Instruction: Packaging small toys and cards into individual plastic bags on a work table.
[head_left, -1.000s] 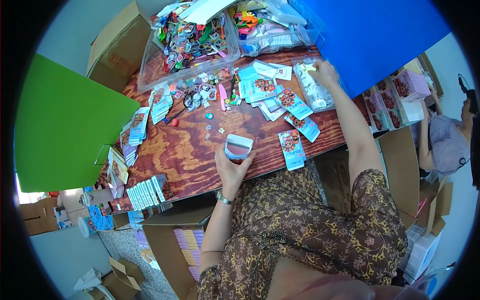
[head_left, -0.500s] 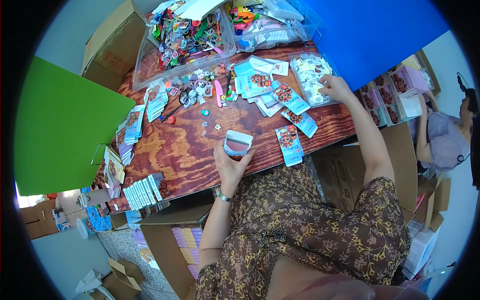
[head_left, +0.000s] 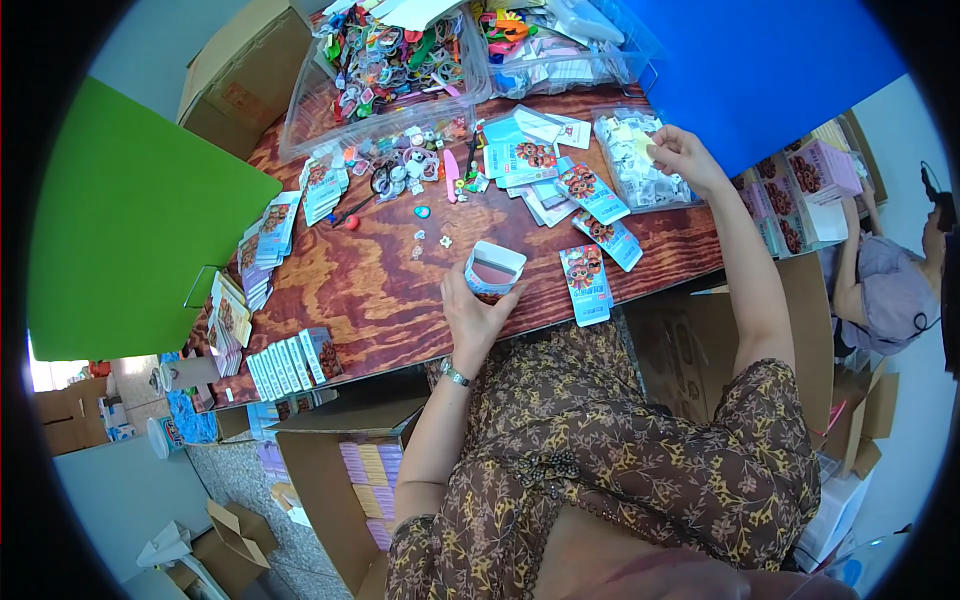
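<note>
My left hand is wrapped round a small open-topped carton, held upright near the table's front edge. Its inside faces me. At the far right, the fingers of my right hand pinch a small pale yellow piece, perhaps a slip or packet. They are just above a clear plastic bin of small white and pale packets. Flattened light-blue printed cartons lie between my hands. A few tiny trinkets, among them a teal one, rest beyond my left hand.
Clear bins of colourful bands and trinkets stand at the back. Filled cartons are lined up at the table's left, beside a green panel. A blue panel rises at the right, where another person works.
My right hand has lifted slightly from the bin, and the pale yellow piece shows between its fingers. My left hand still holds the carton. The whole view has shifted a little.
</note>
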